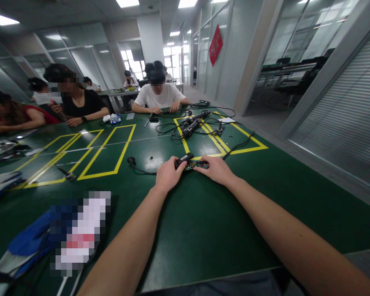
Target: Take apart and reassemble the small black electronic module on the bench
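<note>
My left hand is closed around the left end of a black adapter-like casing, thumb in front. A small green circuit board shows exposed at the casing's near side. My right hand pinches the right end of the same device where the board meets a cable; what lies under those fingertips is partly hidden. From the left side a black cord runs to a round plug on the green table. Another black cable leads away behind my right hand.
Several black adapters with tangled cables lie beyond my hands, over yellow tape rectangles. Across the table sits a person in a white shirt. Blue-and-white gloves and a blurred-out white item lie at near left. More people sit at far left.
</note>
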A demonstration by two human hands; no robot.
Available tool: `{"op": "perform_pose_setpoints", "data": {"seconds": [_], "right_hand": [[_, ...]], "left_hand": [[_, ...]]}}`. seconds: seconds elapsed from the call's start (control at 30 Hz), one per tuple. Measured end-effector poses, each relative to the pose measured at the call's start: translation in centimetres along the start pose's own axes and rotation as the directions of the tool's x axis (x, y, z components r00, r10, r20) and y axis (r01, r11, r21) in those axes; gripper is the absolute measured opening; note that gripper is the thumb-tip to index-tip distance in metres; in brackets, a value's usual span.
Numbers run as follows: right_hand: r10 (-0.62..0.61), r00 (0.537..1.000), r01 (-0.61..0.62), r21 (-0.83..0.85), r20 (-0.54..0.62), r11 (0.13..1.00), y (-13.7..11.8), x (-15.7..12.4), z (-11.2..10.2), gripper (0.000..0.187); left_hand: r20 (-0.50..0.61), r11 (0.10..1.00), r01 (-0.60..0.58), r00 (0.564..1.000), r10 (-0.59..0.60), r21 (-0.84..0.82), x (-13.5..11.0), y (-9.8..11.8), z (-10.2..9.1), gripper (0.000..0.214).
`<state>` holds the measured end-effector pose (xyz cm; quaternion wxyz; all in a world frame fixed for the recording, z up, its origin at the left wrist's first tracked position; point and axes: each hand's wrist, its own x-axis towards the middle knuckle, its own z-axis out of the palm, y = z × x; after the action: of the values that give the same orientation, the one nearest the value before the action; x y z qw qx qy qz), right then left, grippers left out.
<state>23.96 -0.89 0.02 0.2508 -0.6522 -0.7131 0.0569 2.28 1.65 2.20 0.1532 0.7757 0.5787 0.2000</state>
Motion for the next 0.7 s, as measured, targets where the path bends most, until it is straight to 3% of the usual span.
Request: {"op": "perform_pose_setpoints", "data": {"seconds": [0.13,0.2,0.33,0.47,0.57,0.7], "right_hand": [[0.049,0.998,-0.049,-0.003,-0.039,0.999,-0.2,0.1,0.4,0.024],[0.062,0.996,-0.06,0.036,-0.063,0.998,-0.2,0.1,0.6,0.026],[0.02,0.994,-0.007,0.12,-0.106,0.993,-0.2,-0.1,0.6,0.038],[-0.058,0.982,0.087,0.155,-0.18,0.984,0.1,-0.1,0.7,0.028],[-0.125,0.968,0.157,0.135,-0.219,0.978,0.7,0.4,0.9,0.023],[-0.143,0.97,0.158,0.06,-0.197,0.986,1.6,1.4,1.4,0.024]], "left_hand": [[-0.095,0.992,-0.023,0.995,0.011,-0.124,0.3,-0.7,0.8,0.075],[-0.148,0.984,-0.046,0.989,0.021,-0.17,0.4,-1.1,1.1,0.082],[-0.18,0.986,-0.117,0.979,0.095,-0.116,0.3,-1.1,1.0,0.052],[-0.175,0.985,-0.164,0.973,0.154,-0.049,-0.2,-0.5,0.4,0.014],[-0.214,0.99,-0.143,0.967,0.139,-0.008,-0.6,-0.3,0.1,0.008],[-0.222,0.995,-0.073,0.971,0.087,0.069,-1.3,0.0,0.1,0.013]]}}
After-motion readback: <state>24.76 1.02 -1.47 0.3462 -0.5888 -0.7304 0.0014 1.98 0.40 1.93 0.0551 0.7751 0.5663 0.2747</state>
